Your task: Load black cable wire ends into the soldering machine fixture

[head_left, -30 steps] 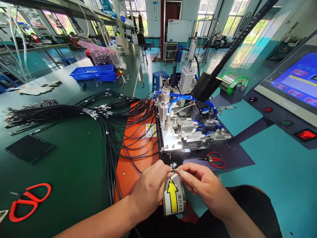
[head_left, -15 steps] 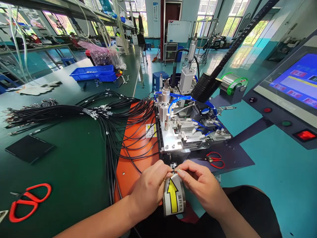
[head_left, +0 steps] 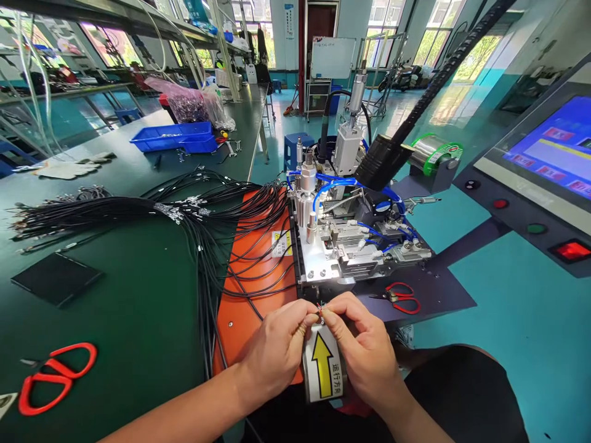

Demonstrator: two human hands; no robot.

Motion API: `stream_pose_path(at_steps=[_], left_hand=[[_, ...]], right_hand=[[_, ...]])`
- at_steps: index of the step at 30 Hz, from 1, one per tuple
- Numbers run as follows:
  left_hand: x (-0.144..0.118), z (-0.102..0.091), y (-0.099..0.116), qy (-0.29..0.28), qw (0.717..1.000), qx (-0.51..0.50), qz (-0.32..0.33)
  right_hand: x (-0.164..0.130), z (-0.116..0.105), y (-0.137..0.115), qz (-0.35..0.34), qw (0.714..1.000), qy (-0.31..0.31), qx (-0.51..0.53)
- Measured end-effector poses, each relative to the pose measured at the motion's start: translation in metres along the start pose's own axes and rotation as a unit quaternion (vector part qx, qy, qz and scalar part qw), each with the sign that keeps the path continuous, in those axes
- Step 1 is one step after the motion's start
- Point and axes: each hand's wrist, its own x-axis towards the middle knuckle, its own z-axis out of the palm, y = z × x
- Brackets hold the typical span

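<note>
My left hand (head_left: 282, 344) and my right hand (head_left: 362, 344) meet at the fingertips, just in front of the bench machine (head_left: 341, 258). Both pinch the end of a thin black cable, where fine coloured wires (head_left: 319, 306) poke up between the fingers. The fingertips hide most of this cable end. Right below them is a rounded metal part with a white label (head_left: 324, 369) bearing a yellow arrow. Black cables (head_left: 258, 289) run across the orange plate (head_left: 242, 341) to the left of my hands.
Small red-handled cutters (head_left: 399, 298) lie on the machine's base, right of my hands. Red scissors (head_left: 58, 375) and a black square pad (head_left: 56, 278) are on the green table. A solder spool (head_left: 431, 155) and a control screen (head_left: 549, 147) stand on the right. Farther back sits a blue tray (head_left: 173, 136).
My right hand has shifted slightly left and closed in on the left one. The small metallic piece seen above the fingertips earlier is out of sight; coloured wire ends show there now.
</note>
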Motion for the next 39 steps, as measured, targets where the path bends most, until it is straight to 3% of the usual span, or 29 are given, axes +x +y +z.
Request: stream_pose_path(at_steps=[4,13,20,29,39], left_hand=[[-0.002,0.004,-0.005,0.004,0.999,0.046,0.022],[-0.003,0.007,-0.003,0.001,0.995,0.09,0.033],[-0.003,0.007,-0.001,0.01,0.996,0.083,0.029],[-0.002,0.005,0.002,0.005,0.997,0.073,0.011],[-0.002,0.005,-0.003,-0.021,0.998,0.063,-0.015]], right_hand=[[0.0,-0.015,-0.003,0.019,0.999,-0.035,-0.029],[-0.004,-0.031,-0.008,-0.039,0.992,0.015,-0.12],[-0.01,-0.022,-0.008,-0.099,0.971,0.037,-0.214],[-0.011,-0.012,-0.009,-0.087,0.973,0.081,-0.196],[-0.014,0.005,0.013,-0.228,0.934,0.112,-0.253]])
